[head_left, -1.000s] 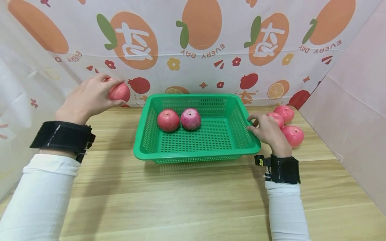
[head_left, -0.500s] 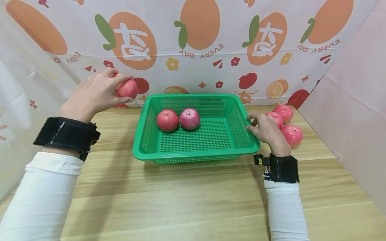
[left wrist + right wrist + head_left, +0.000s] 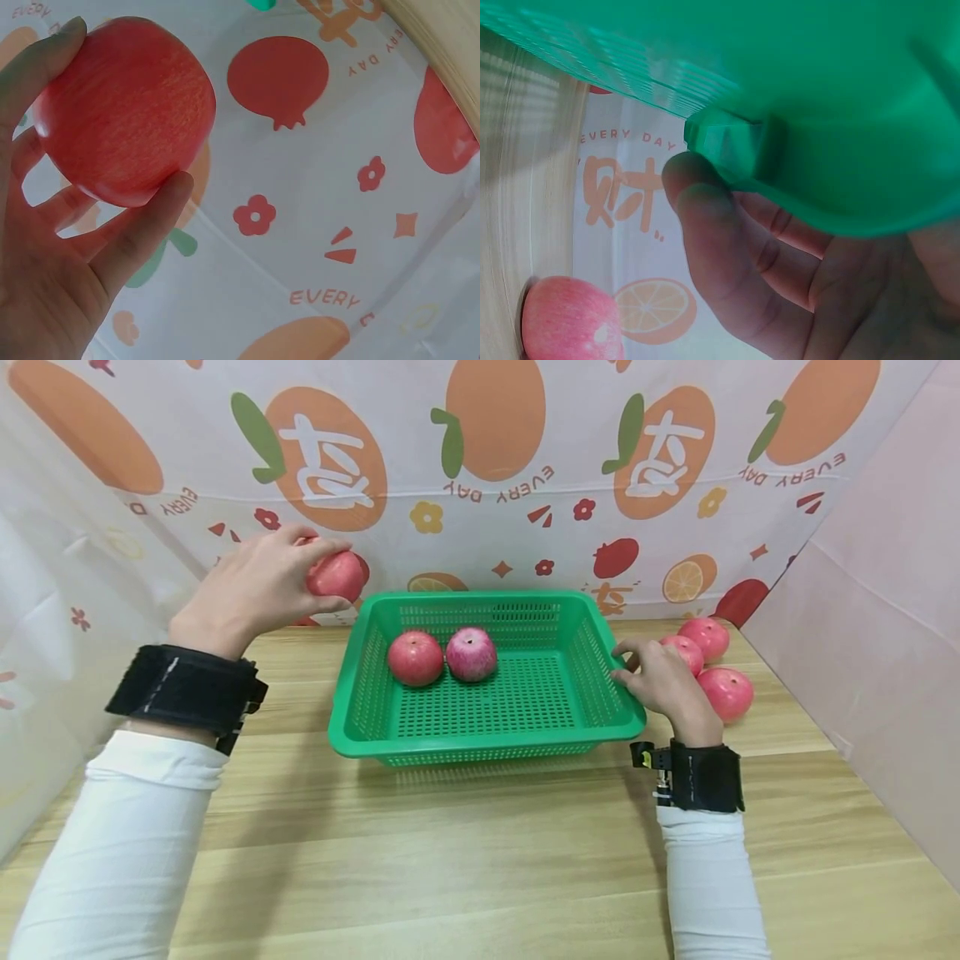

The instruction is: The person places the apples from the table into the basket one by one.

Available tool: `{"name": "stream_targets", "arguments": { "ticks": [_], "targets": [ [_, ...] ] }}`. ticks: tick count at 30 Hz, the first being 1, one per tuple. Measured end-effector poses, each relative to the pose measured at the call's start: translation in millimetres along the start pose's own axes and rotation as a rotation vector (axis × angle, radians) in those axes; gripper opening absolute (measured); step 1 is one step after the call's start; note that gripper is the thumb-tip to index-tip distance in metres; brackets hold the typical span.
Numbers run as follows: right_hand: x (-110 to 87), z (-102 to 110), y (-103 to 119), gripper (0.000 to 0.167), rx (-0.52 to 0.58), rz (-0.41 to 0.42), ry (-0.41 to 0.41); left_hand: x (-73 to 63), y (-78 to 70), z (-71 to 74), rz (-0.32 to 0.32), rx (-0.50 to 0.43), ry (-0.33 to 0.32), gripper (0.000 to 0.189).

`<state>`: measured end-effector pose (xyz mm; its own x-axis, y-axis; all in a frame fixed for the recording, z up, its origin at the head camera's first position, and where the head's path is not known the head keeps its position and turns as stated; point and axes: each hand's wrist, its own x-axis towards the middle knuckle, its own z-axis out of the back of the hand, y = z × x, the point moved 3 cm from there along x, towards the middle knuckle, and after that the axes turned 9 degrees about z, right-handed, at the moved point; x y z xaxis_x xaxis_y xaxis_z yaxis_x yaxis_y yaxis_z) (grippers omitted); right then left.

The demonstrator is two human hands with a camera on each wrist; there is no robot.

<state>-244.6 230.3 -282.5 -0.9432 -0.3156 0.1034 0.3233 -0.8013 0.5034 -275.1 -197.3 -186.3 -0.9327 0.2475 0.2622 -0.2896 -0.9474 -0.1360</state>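
In the head view my left hand (image 3: 258,581) grips a red apple (image 3: 337,576) above the table, off the left end of a green plastic basket (image 3: 487,748). The left wrist view shows thumb and fingers around that apple (image 3: 127,112), which is clear of any surface. Two apples lie side by side in the left half of the basket, one red apple (image 3: 416,658) and one purplish-pink apple (image 3: 472,654). My right hand (image 3: 663,681) holds the basket's right rim; up close, curled fingers (image 3: 712,240) meet the rim's underside (image 3: 832,217).
Beyond my right hand several pink-red apples (image 3: 726,695) sit close together on the wooden table (image 3: 465,852). A fruit-printed curtain (image 3: 405,460) hangs behind the basket. A pale sheet (image 3: 885,610) borders the table on the right.
My left hand has moved to the right and slightly up with the apple, nearer the basket. The right hand and the basket stay in place.
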Motion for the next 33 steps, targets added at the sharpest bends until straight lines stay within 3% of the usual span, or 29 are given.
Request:
{"name": "stream_targets", "arguments": {
  "ticks": [21,33],
  "targets": [
    [1.1,-0.8,-1.2,0.037,-0.002,-0.006,0.003,11.5,-28.8,-2.0,0.020,-0.012,0.088,0.074],
    [0.5,0.2,-0.3,0.037,0.001,-0.012,0.002,18.4,-48.3,-8.9,-0.051,-0.041,0.097,0.070]
  ]
}}
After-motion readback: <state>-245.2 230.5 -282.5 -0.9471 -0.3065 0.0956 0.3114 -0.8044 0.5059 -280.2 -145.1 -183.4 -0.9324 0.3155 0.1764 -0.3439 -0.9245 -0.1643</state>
